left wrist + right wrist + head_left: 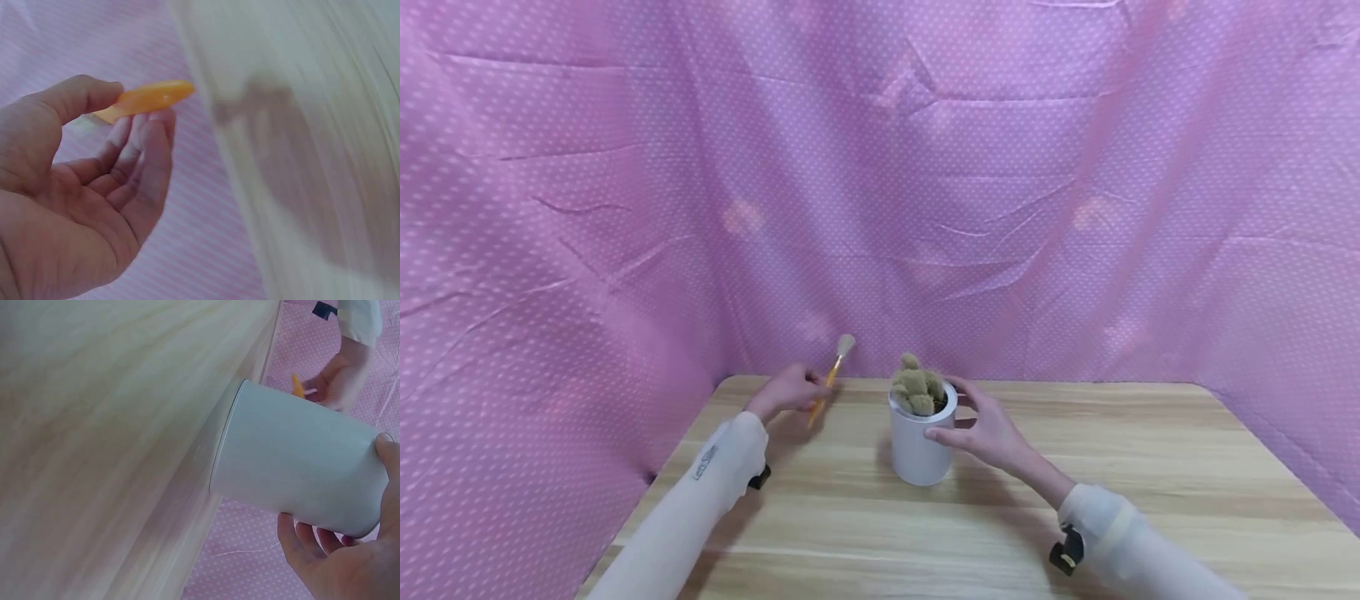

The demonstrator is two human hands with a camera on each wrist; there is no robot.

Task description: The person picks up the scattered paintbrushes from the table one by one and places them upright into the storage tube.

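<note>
Clearly the right hand's fingers are curled round the upper wall of the white cylindrical pot, thumb on the near side and the other fingers wrapped about the far rim, so the right hand holds the pot where it stands upright on the pale wood-grain worktop, a little to 12 o'clock of the worktop's middle. The wall looks smooth and glazed or plastic; I judge it somewhat slippery and rigid, best taken as it is now, around the side just below the rim, well clear of the fuzzy tan-green cactus that rises out of its top. With soil inside, the pot is probably moderately heavy for its size and could tip if pushed high up. At 9 o'clock of the pot, apart from it, the left hand pinches the orange handle of a slim soft-bristled brush between thumb and fingertips, the pale bristle head pointing up toward 1 o'clock. The brush looks very light, its handle stiff and its tuft soft; a pinch near the handle's middle suits it. Both forearms wear pale sleeves, and a pink dotted cloth hangs behind and to both sides of the worktop.
</note>
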